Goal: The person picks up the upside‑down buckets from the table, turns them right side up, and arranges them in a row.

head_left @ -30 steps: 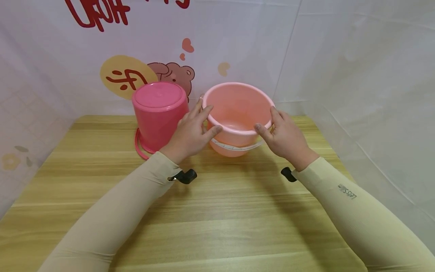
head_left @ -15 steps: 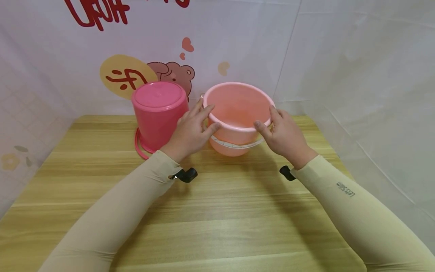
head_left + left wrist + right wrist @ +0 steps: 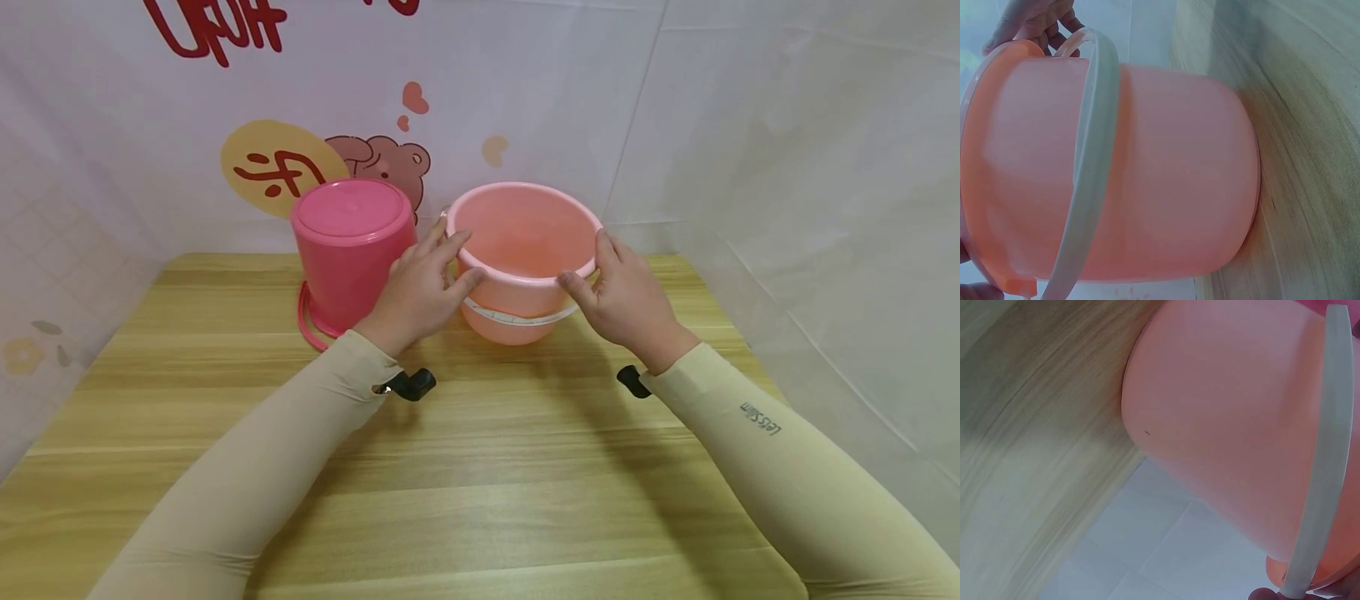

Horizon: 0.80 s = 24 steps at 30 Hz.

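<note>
A light pink bucket (image 3: 517, 298) stands upright near the back of the table, its mouth facing up. Its white handle (image 3: 1096, 156) hangs down across the front. My left hand (image 3: 420, 292) holds the rim on the left, with the thumb at the front edge and fingers along the side. On the right side my right hand (image 3: 630, 300) grips the rim, thumb at the front. In the left wrist view the right hand's fingers curl below the rim at the top. The right wrist view has the handle's end close to the right fingertips.
A darker pink bucket (image 3: 352, 275) stands upside down just left, partly behind my left hand, its handle (image 3: 303, 321) lying on the wooden table (image 3: 480, 467). A white printed sheet (image 3: 555, 100) hangs right behind the table, with another along the right side.
The light pink bucket wobbles slightly between the hands, and its rim ends a few pixels further left. Both hands keep their places on the rim. The darker bucket stays still.
</note>
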Available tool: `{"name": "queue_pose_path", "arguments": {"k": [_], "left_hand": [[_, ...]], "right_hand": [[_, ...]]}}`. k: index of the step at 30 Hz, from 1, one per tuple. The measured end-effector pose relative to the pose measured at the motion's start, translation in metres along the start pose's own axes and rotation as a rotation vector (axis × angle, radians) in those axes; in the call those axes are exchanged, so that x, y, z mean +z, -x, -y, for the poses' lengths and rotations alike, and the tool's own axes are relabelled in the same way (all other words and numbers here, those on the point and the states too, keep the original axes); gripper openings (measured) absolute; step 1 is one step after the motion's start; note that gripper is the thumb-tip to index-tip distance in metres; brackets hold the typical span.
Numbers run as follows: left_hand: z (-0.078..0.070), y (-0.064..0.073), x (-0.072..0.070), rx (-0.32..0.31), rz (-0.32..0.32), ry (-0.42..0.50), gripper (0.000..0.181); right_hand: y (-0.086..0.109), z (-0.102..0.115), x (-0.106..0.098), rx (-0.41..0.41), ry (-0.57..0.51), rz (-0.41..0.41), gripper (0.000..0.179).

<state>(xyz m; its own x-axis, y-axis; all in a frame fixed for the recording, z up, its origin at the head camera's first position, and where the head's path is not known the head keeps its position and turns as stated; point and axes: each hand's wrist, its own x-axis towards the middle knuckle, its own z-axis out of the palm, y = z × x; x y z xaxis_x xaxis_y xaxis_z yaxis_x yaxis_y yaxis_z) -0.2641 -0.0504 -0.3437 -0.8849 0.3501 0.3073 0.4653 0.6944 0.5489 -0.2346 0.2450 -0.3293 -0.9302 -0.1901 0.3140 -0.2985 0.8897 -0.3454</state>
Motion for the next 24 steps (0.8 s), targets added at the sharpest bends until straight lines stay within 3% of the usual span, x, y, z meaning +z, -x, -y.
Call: {"name": "queue_pose_path", "arguments": {"k": [8,16,24], "left_hand": [[-0.0006,-0.0012,-0.0008,0.002,0.006,0.002,0.074],[0.0003,-0.0027,-0.0002,-0.004,0.006,0.006,0.074],[0.0025,-0.0038,0.001,-0.007,0.003,0.01,0.075]], "right_hand": [[-0.0013,0.002,-0.0013,0.043,-0.015,0.027,0.079],[-0.0004,0.0042,-0.0054,0.092,-0.01,0.074,0.098],[0.0008,0.0056,-0.007,0.084,-0.003,0.074,0.091]]}}
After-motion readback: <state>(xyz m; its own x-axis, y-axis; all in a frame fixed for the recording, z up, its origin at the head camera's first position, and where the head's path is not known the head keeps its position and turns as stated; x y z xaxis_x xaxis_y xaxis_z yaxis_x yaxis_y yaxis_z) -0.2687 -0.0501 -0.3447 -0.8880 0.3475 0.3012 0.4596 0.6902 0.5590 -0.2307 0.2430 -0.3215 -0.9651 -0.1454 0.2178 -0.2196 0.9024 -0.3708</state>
